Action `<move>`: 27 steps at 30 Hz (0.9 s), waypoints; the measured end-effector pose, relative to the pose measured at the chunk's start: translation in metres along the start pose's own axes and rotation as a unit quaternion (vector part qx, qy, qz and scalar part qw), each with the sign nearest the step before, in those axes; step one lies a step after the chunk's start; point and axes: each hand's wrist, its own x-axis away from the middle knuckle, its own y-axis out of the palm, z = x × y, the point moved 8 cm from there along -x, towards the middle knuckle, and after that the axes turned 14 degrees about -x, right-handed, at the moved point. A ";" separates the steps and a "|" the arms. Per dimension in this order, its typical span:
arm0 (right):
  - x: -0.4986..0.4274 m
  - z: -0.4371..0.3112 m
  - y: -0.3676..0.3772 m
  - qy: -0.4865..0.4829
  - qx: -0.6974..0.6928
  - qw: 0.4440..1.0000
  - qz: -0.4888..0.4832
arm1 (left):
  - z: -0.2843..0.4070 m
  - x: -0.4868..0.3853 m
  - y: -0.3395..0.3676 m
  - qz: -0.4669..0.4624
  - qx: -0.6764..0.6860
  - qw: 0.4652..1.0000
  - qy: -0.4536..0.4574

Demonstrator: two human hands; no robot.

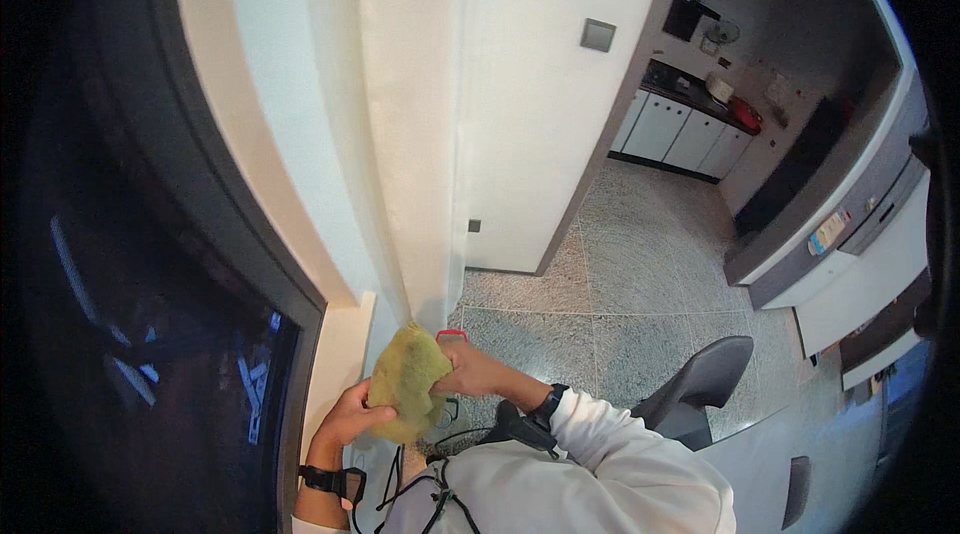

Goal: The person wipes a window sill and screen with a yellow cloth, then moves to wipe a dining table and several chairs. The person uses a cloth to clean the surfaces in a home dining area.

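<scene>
Both of my hands grip a bunched yellow-green cloth (405,384) in front of my body, beside the window sill. My left hand (349,414) pinches its lower left side, thumb lying over the front. At the upper right, my right hand (472,369) grasps the same cloth, with part of the fingers hidden behind it. Just past the right hand shows a red-edged object (451,336), mostly covered.
To the left, a dark window (187,354) meets a pale sill (341,343). A white wall (525,99) rises ahead. A grey chair (697,376) stands on the tiled floor (637,234) at right, near a white table (757,451). Black cords (442,493) hang at my front.
</scene>
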 end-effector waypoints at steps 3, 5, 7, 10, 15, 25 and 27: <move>0.001 0.015 -0.022 -0.011 -0.129 0.992 0.001 | 0.006 -0.025 -0.001 0.008 -0.063 0.997 -0.054; -0.001 0.026 -0.039 -0.010 -0.082 0.996 -0.022 | 0.034 -0.053 0.006 0.039 -0.056 0.996 0.050; 0.000 0.033 -0.059 -0.001 -0.045 0.997 -0.070 | 0.058 -0.081 0.015 0.062 -0.096 0.989 0.092; 0.008 0.039 -0.107 0.014 -0.021 0.988 -0.151 | 0.081 -0.140 0.043 0.028 -0.167 0.983 0.069; 0.028 0.037 -0.247 -0.020 0.000 0.992 -0.125 | 0.095 -0.255 0.104 -0.079 -0.221 0.967 -0.102; 0.172 0.073 -0.487 0.023 0.107 0.978 0.179 | 0.172 -0.477 0.234 -0.060 -0.157 0.986 0.009; 0.210 0.086 -0.509 0.048 0.082 0.963 0.251 | 0.181 -0.511 0.264 -0.079 -0.180 0.980 0.036</move>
